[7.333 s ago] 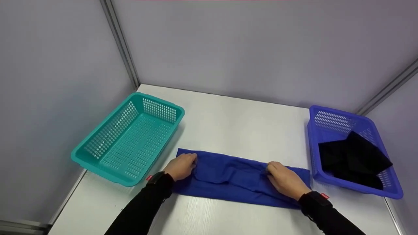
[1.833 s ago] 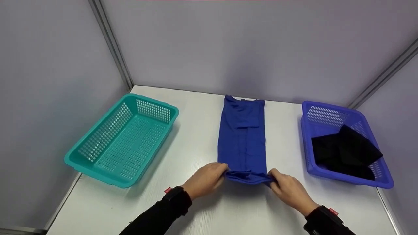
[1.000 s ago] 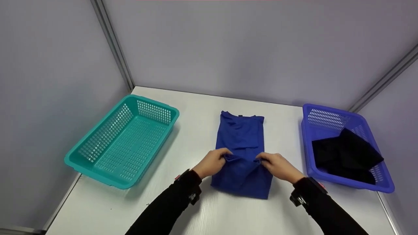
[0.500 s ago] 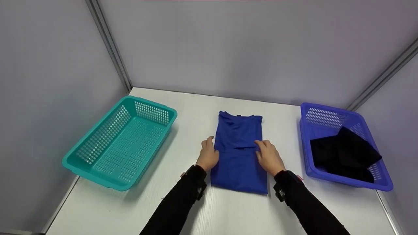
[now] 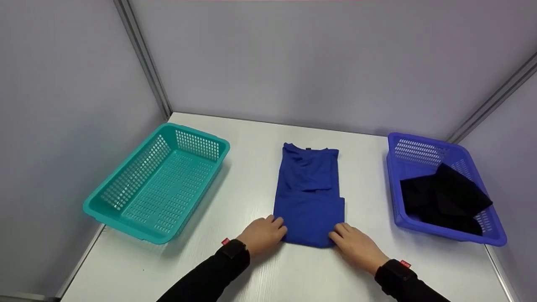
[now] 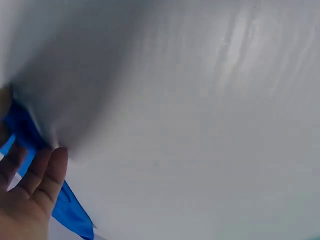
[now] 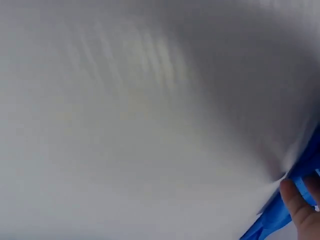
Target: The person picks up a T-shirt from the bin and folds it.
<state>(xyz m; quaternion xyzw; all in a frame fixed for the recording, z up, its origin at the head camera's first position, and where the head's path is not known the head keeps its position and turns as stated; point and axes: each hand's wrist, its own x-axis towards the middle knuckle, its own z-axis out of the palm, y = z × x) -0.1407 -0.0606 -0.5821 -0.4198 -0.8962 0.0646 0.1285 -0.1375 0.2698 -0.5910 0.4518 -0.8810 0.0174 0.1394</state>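
A blue shirt (image 5: 308, 172) lies on the white table, folded into a narrow strip with its neckline at the far end. Its lower part is turned up over the middle as a flat panel. At the panel's near left corner my left hand (image 5: 263, 235) holds the folded edge; the left wrist view has blue cloth (image 6: 72, 212) between thumb and fingers. My right hand (image 5: 356, 247) holds the near right corner with bent fingers. Only the fingertips (image 7: 295, 200) of that hand show in the right wrist view, against the blue edge, and its thumb is not clearly visible.
To the left stands a teal perforated basket (image 5: 168, 235) with nothing in it. A purple-blue basket (image 5: 444, 235) at the right contains black folded cloth (image 5: 444, 199). Grey partition walls (image 5: 285, 63) border the white tabletop (image 5: 251, 167) at the back and sides.
The shirt was turned lengthwise, and its near end was folded up over the middle. Over the last half second both hands slid from the fold's far edge back to its near corners.
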